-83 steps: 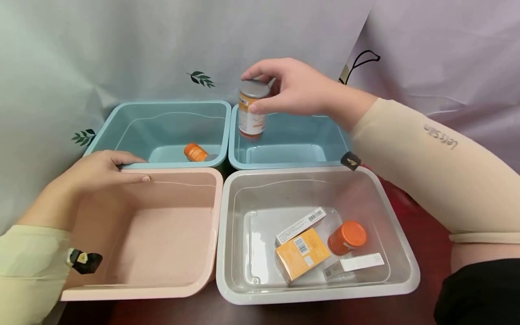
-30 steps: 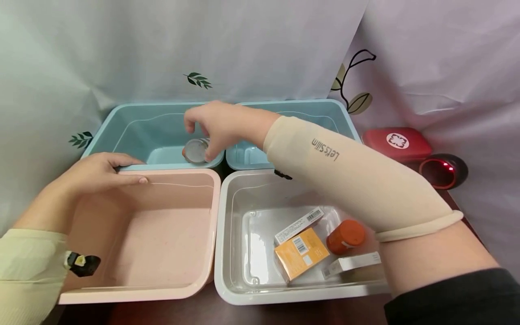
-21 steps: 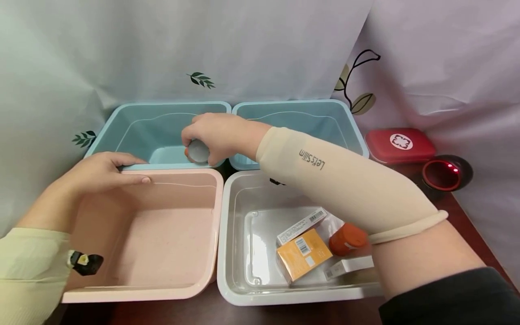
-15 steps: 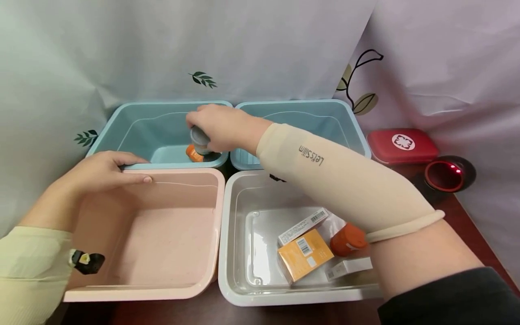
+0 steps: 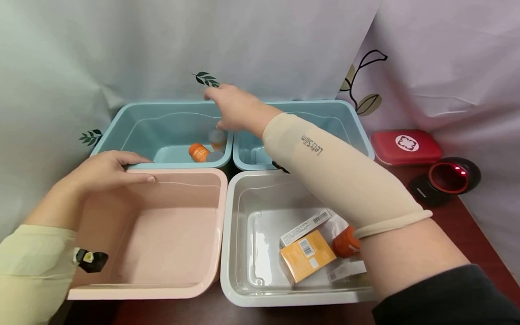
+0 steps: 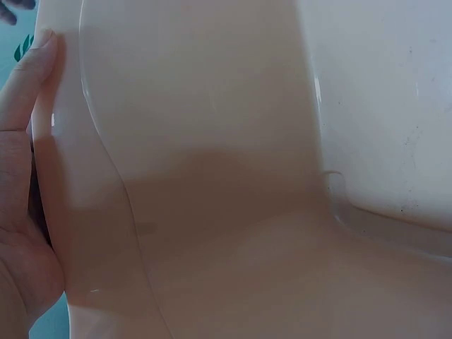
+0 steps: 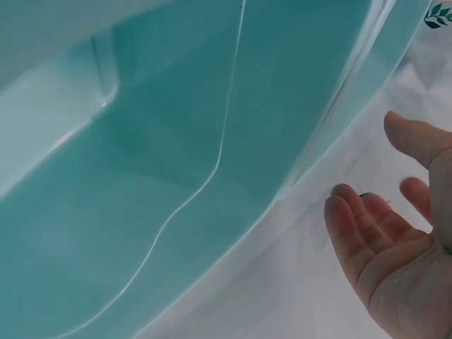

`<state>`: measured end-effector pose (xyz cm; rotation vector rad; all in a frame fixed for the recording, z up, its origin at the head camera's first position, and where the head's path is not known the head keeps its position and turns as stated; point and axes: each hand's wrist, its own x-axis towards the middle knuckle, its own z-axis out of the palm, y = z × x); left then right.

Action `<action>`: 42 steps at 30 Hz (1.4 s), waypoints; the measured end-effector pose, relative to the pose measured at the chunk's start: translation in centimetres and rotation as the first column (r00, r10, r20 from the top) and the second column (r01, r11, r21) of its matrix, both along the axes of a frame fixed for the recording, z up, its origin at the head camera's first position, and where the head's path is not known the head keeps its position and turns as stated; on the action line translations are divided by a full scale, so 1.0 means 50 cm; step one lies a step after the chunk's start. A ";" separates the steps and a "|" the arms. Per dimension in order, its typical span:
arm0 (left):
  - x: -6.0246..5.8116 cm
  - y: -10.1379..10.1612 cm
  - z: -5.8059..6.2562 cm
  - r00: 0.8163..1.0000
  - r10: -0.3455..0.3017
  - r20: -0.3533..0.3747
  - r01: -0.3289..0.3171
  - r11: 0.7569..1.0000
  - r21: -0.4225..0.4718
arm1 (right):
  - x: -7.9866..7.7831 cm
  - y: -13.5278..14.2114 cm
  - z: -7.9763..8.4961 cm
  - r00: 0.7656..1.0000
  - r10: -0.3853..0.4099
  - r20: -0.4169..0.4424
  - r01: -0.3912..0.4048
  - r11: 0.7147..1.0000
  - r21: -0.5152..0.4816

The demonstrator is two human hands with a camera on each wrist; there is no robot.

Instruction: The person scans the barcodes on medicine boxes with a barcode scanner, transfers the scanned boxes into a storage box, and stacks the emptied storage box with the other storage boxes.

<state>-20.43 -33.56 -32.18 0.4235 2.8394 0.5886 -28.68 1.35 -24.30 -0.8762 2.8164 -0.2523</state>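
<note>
My left hand [image 5: 103, 174] rests on the adjoining rims of the pink bin [image 5: 162, 292] and the left blue bin [image 5: 174, 104]. Its thumb lies over the pink rim, also seen in the left wrist view. Over the divide between the two blue bins, my right hand [image 5: 237, 108] holds nothing; the right wrist view shows its fingers spread and loosely bent. Just below it in the left blue bin is a motion-blurred grey-lidded bottle [image 5: 217, 139], apart from the fingers. Beside that lies an orange bottle [image 5: 199, 152] on its side.
The right blue bin [image 5: 357, 131] stands behind the grey bin [image 5: 300, 299]. Inside the grey bin are an orange box [image 5: 308, 255], a white box [image 5: 305, 227], another white box [image 5: 345, 271] and an orange-capped bottle [image 5: 345, 242]. A red case [image 5: 406, 147] and a black scanner-like device [image 5: 448, 176] sit at right.
My right hand carried the grey-lidded bottle leftward into the left blue bin, let go of it and rose away to the right. My left hand stayed on the rims.
</note>
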 end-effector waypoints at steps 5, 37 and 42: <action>-0.006 -0.001 0.002 1.000 -0.008 -0.012 0.008 1.000 -0.003 | -0.005 0.026 0.018 1.000 0.013 0.016 -0.014 0.997 0.072; -0.015 -0.050 -0.008 1.000 0.009 -0.006 -0.009 0.999 -0.036 | 0.373 0.381 -0.069 0.981 0.193 -0.033 -0.190 0.980 0.063; -0.012 -0.050 -0.013 1.000 -0.001 -0.003 0.001 0.999 -0.041 | 0.395 0.432 -0.111 0.972 0.236 0.018 -0.236 0.969 0.072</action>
